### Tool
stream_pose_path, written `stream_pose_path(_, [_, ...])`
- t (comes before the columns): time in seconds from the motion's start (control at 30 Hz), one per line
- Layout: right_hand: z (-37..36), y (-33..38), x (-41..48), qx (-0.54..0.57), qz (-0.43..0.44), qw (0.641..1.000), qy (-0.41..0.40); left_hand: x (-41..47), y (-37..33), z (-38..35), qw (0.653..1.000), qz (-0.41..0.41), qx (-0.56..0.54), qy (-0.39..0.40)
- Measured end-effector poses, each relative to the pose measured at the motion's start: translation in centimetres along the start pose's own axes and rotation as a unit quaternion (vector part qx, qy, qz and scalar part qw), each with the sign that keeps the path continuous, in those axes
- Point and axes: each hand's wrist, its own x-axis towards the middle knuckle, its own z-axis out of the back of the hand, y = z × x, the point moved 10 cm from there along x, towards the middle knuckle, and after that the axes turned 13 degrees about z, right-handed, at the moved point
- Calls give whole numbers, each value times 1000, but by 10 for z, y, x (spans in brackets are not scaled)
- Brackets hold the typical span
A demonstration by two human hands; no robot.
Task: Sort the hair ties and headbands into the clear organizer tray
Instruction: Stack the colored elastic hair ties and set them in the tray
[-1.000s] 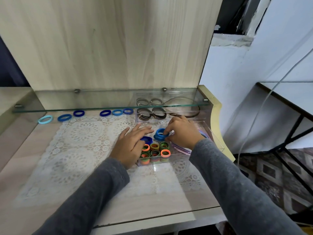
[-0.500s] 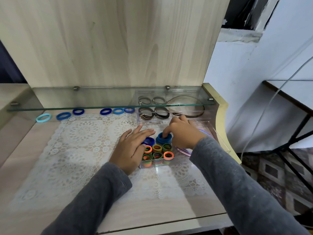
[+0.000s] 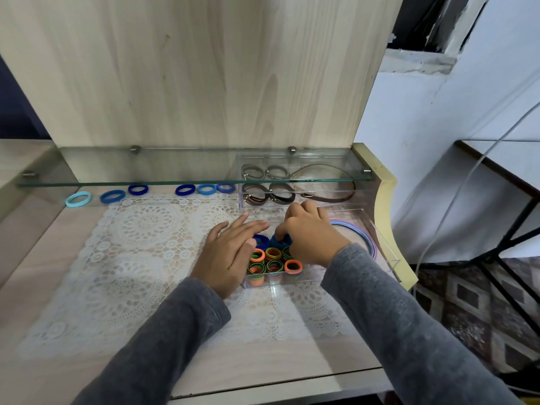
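Blue hair ties [image 3: 112, 196] lie in a row along the back of the lace mat [image 3: 140, 229], under the glass shelf [image 3: 175, 168]. Our left hand [image 3: 230, 254] lies flat, fingers straight, against the left side of the clear organizer tray [image 3: 385, 249]. Orange and green ties [image 3: 273, 263] fill its front compartment. Our right hand [image 3: 309, 235] curls its fingers onto a blue tie [image 3: 282, 240] in the tray just behind them. Brown ties [image 3: 267, 195] and a brown headband [image 3: 330, 197] sit at the back; pastel headbands [image 3: 363, 233] curve on the right.
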Motion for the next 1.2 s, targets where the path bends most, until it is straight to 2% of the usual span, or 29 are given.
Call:
stream_pose_path(0.43, [5,3,-6,7,-8,999,-35,-2,-1,4,999,2,23,-30])
stream_pose_path(0.63, [14,-8,-13,66,-39,994,-83,-6,-7,20,994,4,48,-99])
stream_pose_path(0.93, [17,9,-12,147,-77,969,-183,-9,6,53,971,64,144,-180])
stream_pose_path(1.07, [18,37,0,155,-57,962,-218,-14,36,61,959,129,192,-163])
stream_pose_path(1.2, [20,72,16,110,-15,967,-229,-19,63,70,942,187,248,-124])
